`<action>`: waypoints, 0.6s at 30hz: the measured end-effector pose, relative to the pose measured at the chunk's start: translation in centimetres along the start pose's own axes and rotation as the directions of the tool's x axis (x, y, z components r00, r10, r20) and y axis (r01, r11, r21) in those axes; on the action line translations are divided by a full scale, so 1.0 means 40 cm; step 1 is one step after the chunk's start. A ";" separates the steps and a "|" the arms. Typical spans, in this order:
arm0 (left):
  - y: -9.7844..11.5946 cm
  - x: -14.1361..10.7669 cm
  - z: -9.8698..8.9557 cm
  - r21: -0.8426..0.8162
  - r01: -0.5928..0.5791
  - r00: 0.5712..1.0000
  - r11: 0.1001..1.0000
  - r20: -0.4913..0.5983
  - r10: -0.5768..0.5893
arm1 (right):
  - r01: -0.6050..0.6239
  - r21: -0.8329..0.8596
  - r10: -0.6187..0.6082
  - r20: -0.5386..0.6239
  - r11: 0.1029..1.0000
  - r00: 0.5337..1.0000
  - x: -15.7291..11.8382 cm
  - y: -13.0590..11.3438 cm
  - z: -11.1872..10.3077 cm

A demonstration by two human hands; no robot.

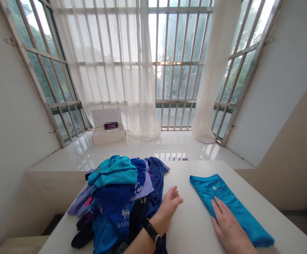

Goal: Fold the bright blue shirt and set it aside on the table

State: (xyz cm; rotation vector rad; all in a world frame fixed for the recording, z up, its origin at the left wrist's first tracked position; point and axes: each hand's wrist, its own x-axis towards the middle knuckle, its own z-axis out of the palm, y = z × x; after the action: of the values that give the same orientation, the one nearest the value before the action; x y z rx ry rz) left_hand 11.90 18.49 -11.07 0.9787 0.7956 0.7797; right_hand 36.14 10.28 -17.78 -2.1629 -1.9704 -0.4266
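Observation:
A folded teal shirt (238, 208) with a small white logo lies on the right side of the white table (185, 225). My right hand (226, 222) rests flat on its left edge, fingers stretched out. Left of it, my left hand (171, 201) is raised beside the clothes pile, fingers loosely apart and holding nothing; a black watch (152, 233) is on that wrist. The heap holds a crumpled teal garment (116, 171) on top, a dark blue one with white lettering (115, 204), and lilac and navy pieces (155, 176).
Behind the table, a glossy white sill (142, 146) carries an open white box (109, 135) at the left. Sheer curtains (116, 70) hang before barred windows. A flat striped item (178, 159) lies just beyond the table's back edge.

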 end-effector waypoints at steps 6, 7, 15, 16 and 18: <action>-0.005 0.002 -0.003 0.006 -0.017 1.000 1.000 0.015 0.017 | -0.024 0.005 0.024 -0.012 1.000 1.000 -0.052 0.010 0.010; -0.005 0.002 -0.003 0.008 -0.020 1.000 1.000 0.018 0.020 | -0.027 0.005 0.027 -0.005 1.000 1.000 -0.055 0.011 0.015; -0.005 0.002 -0.004 0.010 -0.023 1.000 1.000 0.016 0.022 | -0.012 0.026 0.010 0.073 1.000 0.997 -0.046 0.007 0.029; -0.006 0.002 -0.004 0.010 -0.023 1.000 1.000 0.019 0.023 | -0.010 0.033 0.008 0.067 0.999 0.998 -0.047 0.007 0.026; -0.006 0.002 -0.005 0.009 -0.023 0.999 1.000 0.024 0.022 | 0.002 0.048 -0.005 0.047 0.999 0.999 -0.049 0.008 0.013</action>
State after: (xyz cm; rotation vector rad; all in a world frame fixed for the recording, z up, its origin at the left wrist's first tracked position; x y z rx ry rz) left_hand 11.81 18.55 -11.40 1.0048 0.7687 0.7828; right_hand 36.37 8.56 -18.89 -2.1597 -1.9882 -0.3279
